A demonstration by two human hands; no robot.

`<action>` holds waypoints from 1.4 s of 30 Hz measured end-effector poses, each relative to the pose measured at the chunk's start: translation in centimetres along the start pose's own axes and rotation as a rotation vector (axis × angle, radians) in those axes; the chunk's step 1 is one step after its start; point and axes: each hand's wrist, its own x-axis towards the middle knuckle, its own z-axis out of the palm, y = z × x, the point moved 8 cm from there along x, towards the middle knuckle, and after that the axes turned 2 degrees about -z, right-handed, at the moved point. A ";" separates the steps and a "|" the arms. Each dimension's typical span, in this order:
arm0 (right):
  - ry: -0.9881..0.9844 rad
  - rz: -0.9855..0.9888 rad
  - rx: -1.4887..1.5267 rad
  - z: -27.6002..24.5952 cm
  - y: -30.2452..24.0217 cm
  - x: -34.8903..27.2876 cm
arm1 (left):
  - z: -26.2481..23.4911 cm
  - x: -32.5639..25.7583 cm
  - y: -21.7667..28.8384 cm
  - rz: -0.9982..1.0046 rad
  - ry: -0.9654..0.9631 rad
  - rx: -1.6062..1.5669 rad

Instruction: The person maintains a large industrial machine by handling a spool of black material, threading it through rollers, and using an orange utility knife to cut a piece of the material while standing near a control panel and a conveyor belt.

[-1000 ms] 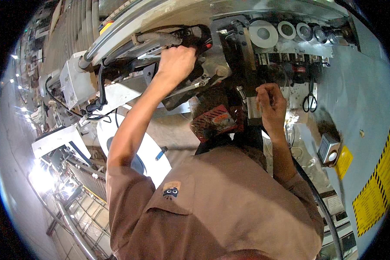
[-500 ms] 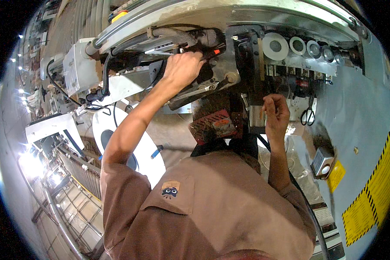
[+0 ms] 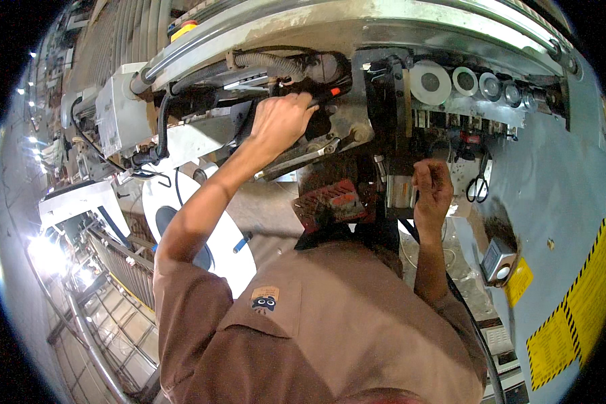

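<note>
My left hand [image 3: 281, 123] reaches into the open front of a machine, its fingers closed round a dark, slim tool [image 3: 323, 99] with an orange end. The fingers hide most of it, so its kind does not show. Around that hand are a ribbed grey hose [image 3: 269, 64] and a dark metal plate [image 3: 350, 125]. My right hand [image 3: 433, 194] is raised beside the machine's dark upright part, fingers curled and pressed together. Whatever it may hold is too small or hidden to make out. Below and between the hands lies a red box or tray [image 3: 331, 201] with slots.
Several round discs [image 3: 429, 83] line the machine's right side. Black-handled scissors [image 3: 477, 188] hang below them. A small metal box [image 3: 497, 261] sits on the grey panel [image 3: 552, 195] at right. At left are a white round-topped surface [image 3: 236, 269] and a wire rack [image 3: 124, 323].
The view has shifted slightly. My left hand has drawn a little downward with the orange-ended tool. My right hand stays curled in nearly the same place, slightly lower.
</note>
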 end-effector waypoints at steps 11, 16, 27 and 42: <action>0.033 -0.078 -0.028 -0.3 -0.8 0.1 | -0.9 -0.5 0.4 0.026 0.032 -0.020; 0.026 -0.026 0.013 -0.4 -0.9 0.4 | -1.4 -0.8 -0.3 -0.011 0.007 -0.013; 0.014 -0.016 -0.059 -0.2 -0.9 0.7 | -4.9 -0.1 1.2 -0.058 -0.237 0.192; 0.008 -0.022 -0.006 1.3 -1.2 0.4 | 0.2 2.7 1.5 0.069 -0.107 0.132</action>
